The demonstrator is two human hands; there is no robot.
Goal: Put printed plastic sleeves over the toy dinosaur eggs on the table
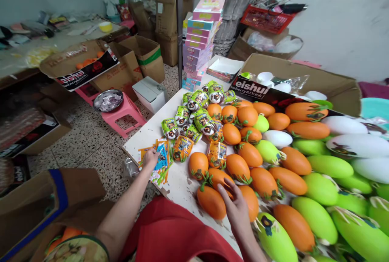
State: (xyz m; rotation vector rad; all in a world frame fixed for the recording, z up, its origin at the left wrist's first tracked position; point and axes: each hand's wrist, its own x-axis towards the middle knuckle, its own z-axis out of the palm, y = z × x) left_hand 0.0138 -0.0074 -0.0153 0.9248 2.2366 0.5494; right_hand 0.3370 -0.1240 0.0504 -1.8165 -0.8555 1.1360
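My left hand (151,159) is on the printed wrappers (162,157), can't tell if pinching any tbh; right hand's (238,209) spread beside orange eggs (210,202).

1. Looked like a small packing workshop.
2. Held egg-shaped pieces (238,167) in bulk from the table's (152,130) near edge to its far edge.
3. Had wrapped pieces (204,121) and flat printed wrappers (162,154) towards the left edge.
4. Was stacked with boxes (194,57) at the far-left corner, cartons (153,71) beyond the left edge.
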